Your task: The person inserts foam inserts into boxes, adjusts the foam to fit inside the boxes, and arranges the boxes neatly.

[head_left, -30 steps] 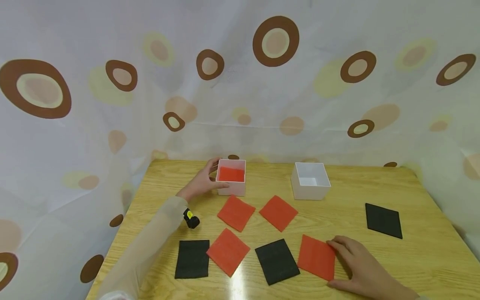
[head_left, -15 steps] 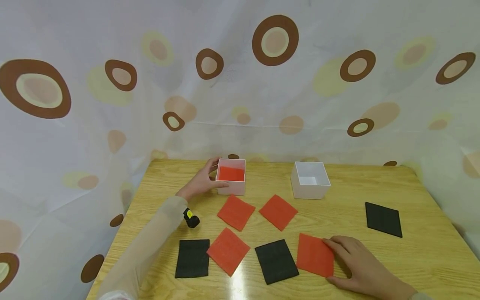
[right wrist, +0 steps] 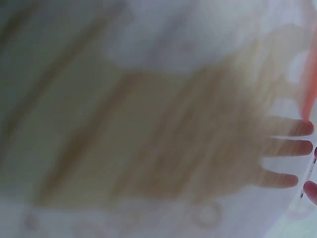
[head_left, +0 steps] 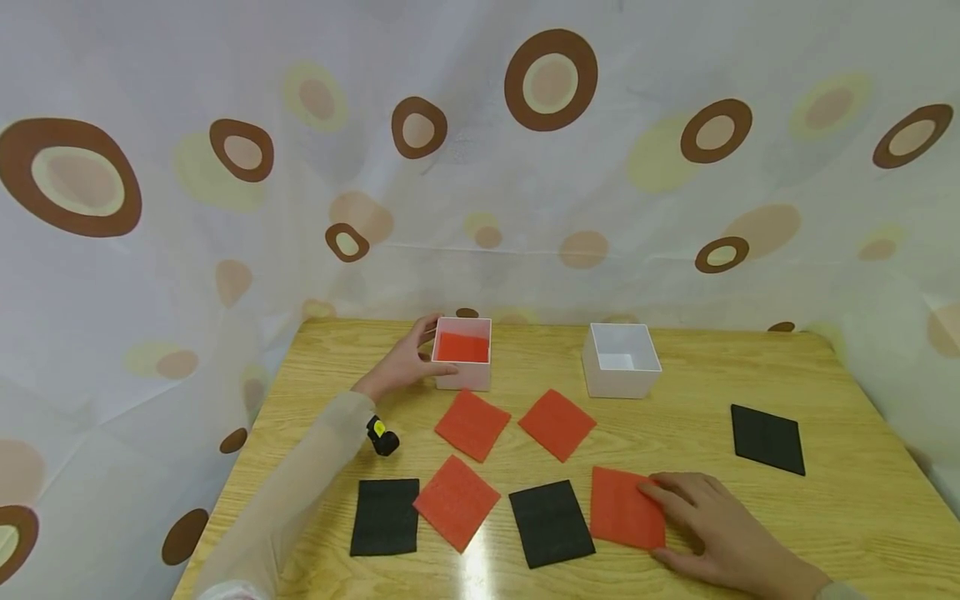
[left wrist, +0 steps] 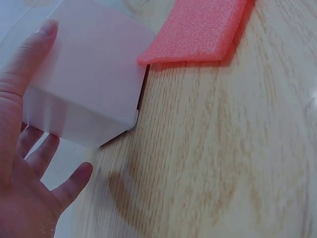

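I am bracing the left box [head_left: 468,379] with my left hand [head_left: 405,362], thumb lying along its near wall and fingers reaching round its left side, so I am grasping it. My right hand [head_left: 723,529] is resting at the right edge of the near red square [head_left: 628,508], which is lying on the table [head_left: 697,375] in front of me; thumb and fingertips are touching that edge, but I cannot tell whether they are pinching, and the right wrist view is too blurred to help. As I judge it, I am at the step of getting hold of this square, and the next move is calling for a sure hold on its thin edge before any lift. Its left corner is meeting, or all but meeting, the middle black square [head_left: 552,523], so dragging it that way could be shoving both. Bare wood is stretching from its upper edge towards the right box [head_left: 621,384], and more is lying rightward, towards the far black square [head_left: 767,439]. Near the left box room is tighter: a red square [head_left: 472,425] is touching or just beside its base, and the box is sitting near the table's back edge.
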`<action>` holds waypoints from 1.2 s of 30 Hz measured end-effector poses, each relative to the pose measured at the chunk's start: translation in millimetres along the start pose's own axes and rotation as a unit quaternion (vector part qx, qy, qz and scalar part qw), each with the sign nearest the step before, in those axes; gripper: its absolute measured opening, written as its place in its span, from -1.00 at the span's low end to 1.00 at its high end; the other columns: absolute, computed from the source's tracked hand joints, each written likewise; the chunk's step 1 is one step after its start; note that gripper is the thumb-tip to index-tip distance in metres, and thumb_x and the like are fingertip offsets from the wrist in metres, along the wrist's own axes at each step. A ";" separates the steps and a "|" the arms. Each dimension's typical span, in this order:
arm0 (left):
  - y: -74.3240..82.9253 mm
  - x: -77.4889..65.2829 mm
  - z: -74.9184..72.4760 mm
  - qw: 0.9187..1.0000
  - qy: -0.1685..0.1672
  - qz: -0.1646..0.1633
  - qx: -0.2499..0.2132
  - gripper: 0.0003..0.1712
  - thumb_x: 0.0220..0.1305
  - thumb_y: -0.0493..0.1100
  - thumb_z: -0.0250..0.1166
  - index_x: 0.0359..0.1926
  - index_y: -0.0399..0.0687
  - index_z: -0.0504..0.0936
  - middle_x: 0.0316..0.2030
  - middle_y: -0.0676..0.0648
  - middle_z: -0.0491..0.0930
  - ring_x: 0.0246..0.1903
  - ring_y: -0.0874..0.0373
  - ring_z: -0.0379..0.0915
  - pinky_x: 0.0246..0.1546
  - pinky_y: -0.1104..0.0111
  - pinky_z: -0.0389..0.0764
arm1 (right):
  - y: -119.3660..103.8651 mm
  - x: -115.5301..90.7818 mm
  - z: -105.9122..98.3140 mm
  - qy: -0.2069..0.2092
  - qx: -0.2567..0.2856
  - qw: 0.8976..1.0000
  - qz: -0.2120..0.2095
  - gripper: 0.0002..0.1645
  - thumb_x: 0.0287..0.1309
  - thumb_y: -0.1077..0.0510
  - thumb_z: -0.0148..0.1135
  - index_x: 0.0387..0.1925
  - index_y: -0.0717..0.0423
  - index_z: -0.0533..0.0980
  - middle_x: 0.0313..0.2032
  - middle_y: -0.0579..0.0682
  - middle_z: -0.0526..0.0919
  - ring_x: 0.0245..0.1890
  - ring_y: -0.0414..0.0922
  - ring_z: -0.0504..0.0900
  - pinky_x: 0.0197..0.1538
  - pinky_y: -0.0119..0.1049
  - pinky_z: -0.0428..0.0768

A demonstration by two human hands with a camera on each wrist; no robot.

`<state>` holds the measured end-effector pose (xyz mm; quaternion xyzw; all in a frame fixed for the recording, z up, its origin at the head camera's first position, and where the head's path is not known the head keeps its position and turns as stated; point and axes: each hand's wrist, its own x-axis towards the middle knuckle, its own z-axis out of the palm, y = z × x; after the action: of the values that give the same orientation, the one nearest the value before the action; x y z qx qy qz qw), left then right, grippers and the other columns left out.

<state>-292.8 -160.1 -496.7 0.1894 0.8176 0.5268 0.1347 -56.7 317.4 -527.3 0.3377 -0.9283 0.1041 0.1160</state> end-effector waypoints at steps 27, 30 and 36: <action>1.0 -0.1 -1.5 1.000 -0.001 0.008 -0.001 0.19 0.21 -0.09 0.58 0.63 -0.07 -0.01 0.58 -0.10 0.14 0.53 -0.11 0.14 0.33 -0.08 0.44 | 12.7 42.5 -16.7 0.084 0.031 0.995 -0.043 -0.11 0.35 -0.41 0.19 0.38 0.17 0.48 0.26 0.05 0.57 0.10 -0.03 0.56 0.29 -0.39 0.28; 1.8 -0.4 -1.1 1.000 -0.002 0.006 0.002 0.19 0.21 -0.08 0.58 0.64 -0.09 -0.03 0.58 -0.11 0.13 0.54 -0.12 0.12 0.35 -0.08 0.43 | 15.0 53.1 -19.4 0.096 0.034 0.993 -0.056 -0.09 0.38 -0.43 0.11 0.39 0.19 0.48 0.25 0.07 0.58 0.09 -0.01 0.57 0.22 -0.28 0.37; 2.5 -0.8 -0.7 1.000 -0.002 0.000 0.003 0.20 0.22 -0.08 0.57 0.64 -0.10 -0.04 0.58 -0.12 0.14 0.55 -0.12 0.10 0.38 -0.08 0.40 | 19.2 71.7 -19.6 0.095 0.047 0.993 -0.059 -0.06 0.40 -0.45 0.03 0.43 0.19 0.44 0.27 0.08 0.58 0.15 0.02 0.57 0.29 -0.33 0.34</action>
<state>-292.0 -160.1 -494.2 0.1913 0.8187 0.5242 0.1357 -119.7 293.9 -490.4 0.3858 -0.8853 0.1723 0.1941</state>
